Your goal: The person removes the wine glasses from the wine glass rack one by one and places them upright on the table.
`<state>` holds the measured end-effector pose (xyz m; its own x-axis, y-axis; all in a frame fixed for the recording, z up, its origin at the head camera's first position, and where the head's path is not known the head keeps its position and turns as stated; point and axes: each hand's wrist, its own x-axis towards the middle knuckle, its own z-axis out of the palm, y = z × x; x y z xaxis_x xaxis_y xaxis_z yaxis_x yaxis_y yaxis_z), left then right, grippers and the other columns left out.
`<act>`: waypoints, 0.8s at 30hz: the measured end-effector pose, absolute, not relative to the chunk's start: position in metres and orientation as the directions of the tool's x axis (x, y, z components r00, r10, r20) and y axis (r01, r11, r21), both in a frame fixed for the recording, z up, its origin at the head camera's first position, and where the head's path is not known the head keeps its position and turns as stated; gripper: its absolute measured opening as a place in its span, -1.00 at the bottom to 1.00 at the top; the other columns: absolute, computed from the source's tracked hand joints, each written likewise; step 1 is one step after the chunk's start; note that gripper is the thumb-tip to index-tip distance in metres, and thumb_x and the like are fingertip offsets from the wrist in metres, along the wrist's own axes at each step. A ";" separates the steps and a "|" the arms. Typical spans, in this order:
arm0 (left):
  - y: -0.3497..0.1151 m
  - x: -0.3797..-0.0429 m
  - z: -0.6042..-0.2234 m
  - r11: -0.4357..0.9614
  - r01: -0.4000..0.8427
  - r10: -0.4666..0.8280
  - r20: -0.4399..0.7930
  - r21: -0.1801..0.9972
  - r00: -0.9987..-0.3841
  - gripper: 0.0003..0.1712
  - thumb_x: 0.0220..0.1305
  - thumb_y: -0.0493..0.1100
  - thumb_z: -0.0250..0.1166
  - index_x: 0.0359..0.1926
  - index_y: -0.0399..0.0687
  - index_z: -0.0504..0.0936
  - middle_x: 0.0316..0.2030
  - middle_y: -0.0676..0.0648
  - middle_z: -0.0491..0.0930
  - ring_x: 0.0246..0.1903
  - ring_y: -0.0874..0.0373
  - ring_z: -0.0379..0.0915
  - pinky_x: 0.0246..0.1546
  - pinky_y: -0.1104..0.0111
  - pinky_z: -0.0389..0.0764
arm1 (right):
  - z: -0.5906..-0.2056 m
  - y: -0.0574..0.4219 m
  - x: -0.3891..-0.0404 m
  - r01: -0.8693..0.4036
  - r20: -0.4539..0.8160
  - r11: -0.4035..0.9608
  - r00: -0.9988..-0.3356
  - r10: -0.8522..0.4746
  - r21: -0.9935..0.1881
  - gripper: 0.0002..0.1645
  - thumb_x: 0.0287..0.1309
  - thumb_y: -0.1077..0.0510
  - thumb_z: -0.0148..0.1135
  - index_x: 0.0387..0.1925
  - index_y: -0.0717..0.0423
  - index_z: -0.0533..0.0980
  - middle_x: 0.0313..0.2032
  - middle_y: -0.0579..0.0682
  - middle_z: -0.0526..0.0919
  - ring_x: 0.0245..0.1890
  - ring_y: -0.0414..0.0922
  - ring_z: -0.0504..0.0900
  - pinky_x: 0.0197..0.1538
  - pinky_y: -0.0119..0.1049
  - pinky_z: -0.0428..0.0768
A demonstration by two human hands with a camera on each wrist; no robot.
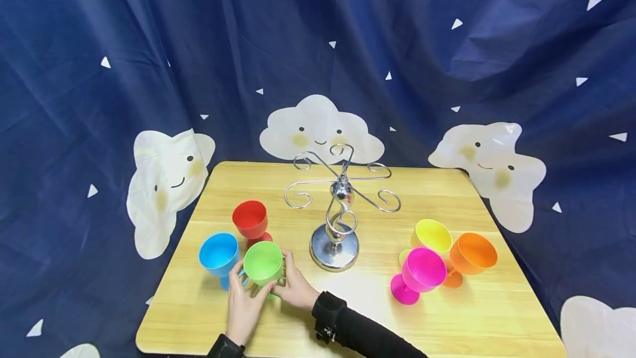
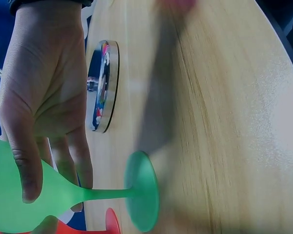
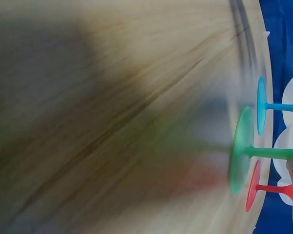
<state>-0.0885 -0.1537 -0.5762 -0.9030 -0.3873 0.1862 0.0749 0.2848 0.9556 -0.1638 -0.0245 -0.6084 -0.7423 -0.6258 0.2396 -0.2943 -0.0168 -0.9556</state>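
A light green plastic goblet (image 1: 263,263) is between the two hands in the head view. My left hand (image 1: 243,307) grips its bowl from the left, and my right hand (image 1: 297,284) grips it from the right, thumbs in front. In the left wrist view, the right hand's thumb lies along the bowl, above the green stem and foot (image 2: 142,191). Whether that foot touches the table cannot be told. Just left stands a blue goblet (image 1: 219,254), and behind is a red goblet (image 1: 250,220). The right wrist view shows all three feet, with the green foot (image 3: 241,150) nearest.
A chrome stand (image 1: 335,247) with several curled arms rises mid-table, right of the hands. Yellow (image 1: 433,235), magenta (image 1: 424,270) and orange (image 1: 473,253) goblets are grouped at the right of the wooden table (image 1: 367,325). A dark blue curtain (image 1: 238,26) with clouds hangs behind.
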 end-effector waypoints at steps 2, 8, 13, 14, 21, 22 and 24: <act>-0.154 -0.090 -0.577 0.296 0.079 -0.386 0.195 0.952 -0.902 0.04 -0.03 -0.28 0.52 0.36 -0.22 0.05 0.28 -0.31 0.13 0.16 -0.27 0.25 -0.01 -0.09 0.54 | -0.612 -0.025 -0.167 -0.309 0.237 0.008 -0.746 -0.622 -0.951 0.02 0.05 0.42 0.31 0.38 0.09 -0.10 0.27 0.30 0.31 0.19 0.05 0.48 0.16 -0.31 0.51; -0.153 -0.094 -0.578 0.430 0.079 -0.377 0.258 0.899 -0.889 0.11 -0.05 -0.23 0.55 0.39 -0.27 0.02 0.28 -0.35 0.14 0.16 -0.24 0.25 -0.01 -0.07 0.55 | -0.609 -0.019 -0.168 -0.275 0.171 0.088 -0.788 -0.592 -0.957 0.07 0.01 0.31 0.41 0.39 0.05 -0.07 0.25 0.24 0.35 0.18 0.03 0.49 0.19 -0.29 0.49; -0.155 -0.088 -0.568 0.600 0.070 -0.377 0.358 0.797 -0.854 0.25 -0.17 -0.21 0.62 0.44 -0.25 0.01 0.24 -0.34 0.22 0.11 -0.15 0.31 -0.09 0.04 0.61 | -0.589 0.001 -0.159 -0.294 0.123 0.232 -0.825 -0.551 -0.927 -0.06 0.03 0.33 0.37 0.36 0.19 0.05 0.19 0.30 0.41 0.14 0.16 0.51 0.17 -0.09 0.53; -0.154 -0.086 -0.564 0.637 0.075 -0.372 0.391 0.767 -0.842 0.25 -0.20 -0.21 0.63 0.44 -0.26 0.04 0.20 -0.33 0.26 0.08 -0.13 0.33 -0.11 0.15 0.61 | -0.583 0.007 -0.157 -0.310 0.119 0.271 -0.828 -0.547 -0.911 -0.15 0.04 0.33 0.36 0.31 0.24 0.14 0.16 0.30 0.45 0.11 0.16 0.53 0.13 -0.08 0.56; -0.153 -0.083 -0.495 0.727 0.352 -0.183 0.660 0.590 -0.729 -0.26 -0.04 -0.27 0.53 0.19 -0.34 0.44 0.01 -0.24 0.47 -0.06 -0.02 0.39 0.02 0.73 0.33 | -0.500 0.048 -0.138 -0.453 0.097 0.374 -0.730 -0.676 -0.809 -0.96 0.14 0.25 0.28 -0.37 0.08 0.56 -0.50 -0.11 0.66 -0.49 -0.39 0.60 -0.44 -0.55 0.57; -0.152 -0.087 -0.478 0.710 0.418 -0.132 0.690 0.567 -0.712 -0.38 0.06 -0.23 0.47 0.14 -0.32 0.49 0.00 -0.22 0.50 -0.08 -0.01 0.41 0.00 0.69 0.38 | -0.481 0.053 -0.136 -0.470 0.112 0.344 -0.706 -0.699 -0.813 -0.94 0.16 0.25 0.26 -0.40 0.06 0.55 -0.54 -0.14 0.65 -0.54 -0.43 0.58 -0.49 -0.56 0.55; -0.151 -0.099 -0.444 0.654 0.538 -0.041 0.736 0.531 -0.676 -0.55 0.22 -0.12 0.37 0.07 -0.26 0.57 -0.04 -0.15 0.56 -0.13 0.03 0.46 -0.08 0.61 0.47 | -0.443 0.061 -0.136 -0.513 0.182 0.267 -0.666 -0.723 -0.816 -0.92 0.20 0.27 0.23 -0.41 0.08 0.56 -0.58 -0.14 0.64 -0.59 -0.45 0.56 -0.55 -0.56 0.54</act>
